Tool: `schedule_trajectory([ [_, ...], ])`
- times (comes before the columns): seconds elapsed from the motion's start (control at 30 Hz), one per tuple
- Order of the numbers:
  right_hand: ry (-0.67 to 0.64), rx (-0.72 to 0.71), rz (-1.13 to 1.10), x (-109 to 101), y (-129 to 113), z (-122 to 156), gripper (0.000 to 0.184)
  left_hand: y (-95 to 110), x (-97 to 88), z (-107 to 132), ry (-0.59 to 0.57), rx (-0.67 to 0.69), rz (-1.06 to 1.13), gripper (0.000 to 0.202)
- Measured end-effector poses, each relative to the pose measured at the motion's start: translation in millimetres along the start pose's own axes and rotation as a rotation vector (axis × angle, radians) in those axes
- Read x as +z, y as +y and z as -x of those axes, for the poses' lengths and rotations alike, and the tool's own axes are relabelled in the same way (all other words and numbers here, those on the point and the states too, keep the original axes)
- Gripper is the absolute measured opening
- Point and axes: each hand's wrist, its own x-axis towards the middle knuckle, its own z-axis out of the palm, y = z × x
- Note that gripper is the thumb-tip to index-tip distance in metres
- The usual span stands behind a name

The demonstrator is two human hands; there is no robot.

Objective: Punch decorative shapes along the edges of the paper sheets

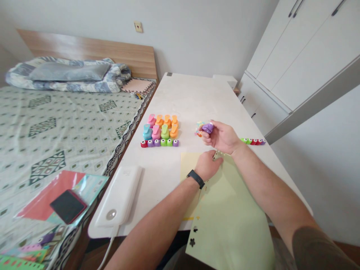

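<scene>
My right hand (222, 137) is closed around a small purple paper punch (207, 128), held just above the white table (185, 97). A little pile of coloured paper cut-outs (199, 128) lies right beside it. My left hand (207, 165), with a black wristband, rests curled on the top edge of a light green paper sheet (227, 225) and pinches it. The sheet has small shapes punched along its left edge and hangs over the table's front edge. A yellow sheet (189, 165) lies under it.
A block of coloured punches (161, 131) stands at mid-table; a short row of green and red ones (253, 141) sits near the right edge. A white power bank (119, 197) lies front left. The bed at left holds red paper and a dark phone (68, 205).
</scene>
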Motion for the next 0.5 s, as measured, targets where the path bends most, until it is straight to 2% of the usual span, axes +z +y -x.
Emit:
schedule_trajectory([
  [0.2,0.192,-0.016,0.604,-0.5,30.9,-35.8,0.024,-4.5,3.4,-2.0,-0.004,-0.014,-0.012,0.021],
  [0.33,0.109,-0.056,0.843,3.1,42.3,-50.1,0.025,-5.3,4.7,-3.1,-0.020,0.005,0.072,0.023],
  [0.5,-0.017,-0.128,0.962,21.1,45.5,-55.5,0.029,-6.4,7.4,-4.4,-0.019,0.042,0.170,0.031],
])
